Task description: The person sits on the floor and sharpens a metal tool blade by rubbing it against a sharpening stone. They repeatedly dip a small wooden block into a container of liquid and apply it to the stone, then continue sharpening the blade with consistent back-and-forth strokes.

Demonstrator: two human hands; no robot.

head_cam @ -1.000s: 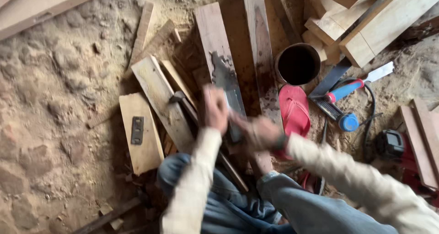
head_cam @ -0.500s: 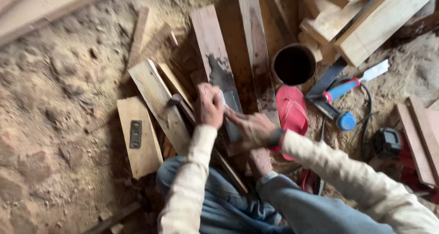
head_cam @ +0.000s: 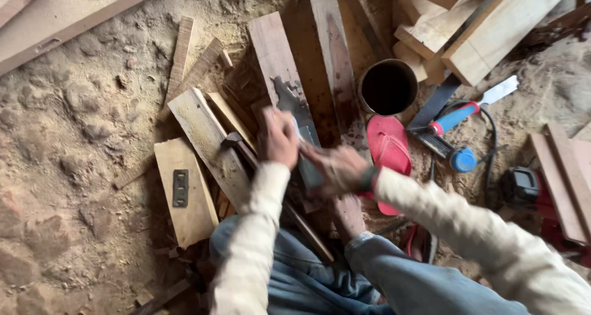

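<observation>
A grey hand saw blade (head_cam: 288,98) lies on the dark planks (head_cam: 274,50) in front of my knees. My left hand (head_cam: 280,136) is closed over the blade's middle. My right hand (head_cam: 337,167) is closed just to its right, over the saw's near end. A thin light metal tool (head_cam: 303,139) shows between the two hands across the blade; motion blur hides its shape. My bare foot (head_cam: 348,215) rests under the right hand. A hammer (head_cam: 237,144) lies just left of my left hand.
A short board (head_cam: 194,213) with a dark metal plate (head_cam: 180,187) lies to the left on the sandy floor (head_cam: 68,136). Right of the saw are a dark round can (head_cam: 388,87), a red sandal (head_cam: 388,147), a red-and-blue handled tool (head_cam: 454,118), a black power tool (head_cam: 520,186) and stacked planks (head_cam: 486,26).
Both hands have shifted slightly left and up along the saw blade and stay closed together over it. Nothing else on the floor has moved.
</observation>
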